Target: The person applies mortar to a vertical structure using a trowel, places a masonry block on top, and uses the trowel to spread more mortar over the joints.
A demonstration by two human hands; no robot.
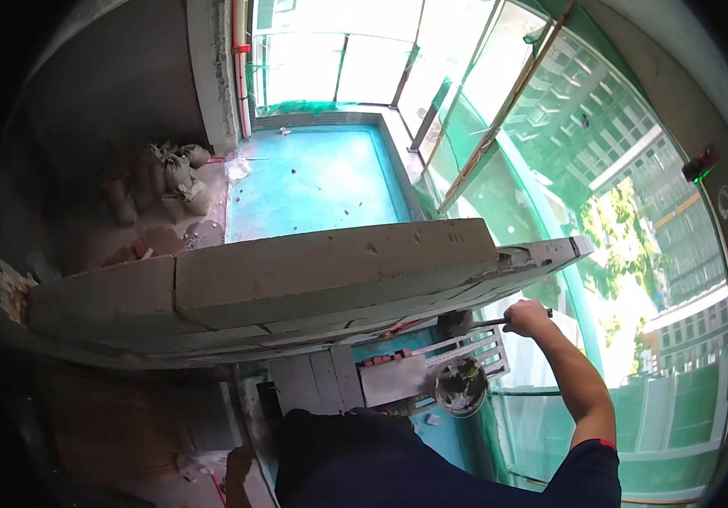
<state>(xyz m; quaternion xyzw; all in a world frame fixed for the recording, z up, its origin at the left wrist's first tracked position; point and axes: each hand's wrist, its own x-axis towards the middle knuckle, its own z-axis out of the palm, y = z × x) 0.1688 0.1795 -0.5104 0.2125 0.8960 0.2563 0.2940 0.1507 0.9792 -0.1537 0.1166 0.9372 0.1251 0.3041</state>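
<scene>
My right hand (528,318), with the arm stretched out to the right, is wrapped round the handle of a trowel (487,323). The trowel's dark blade end is beside the near face of a wall of large pale blocks (339,267), low at its right part. Below the trowel stands a round bucket (446,404) with grey, mortar-like stuff in it. My left hand (238,464) hangs low at the left in shadow, and its fingers do not show clearly. Nothing can be made out in it.
The bucket rests by a pale slatted platform (394,383), next to grey boards or blocks (317,378). Beyond the wall lie a blue-coated floor (317,182) and several filled sacks (179,178). Green netting (626,110) covers the tall openings at the right.
</scene>
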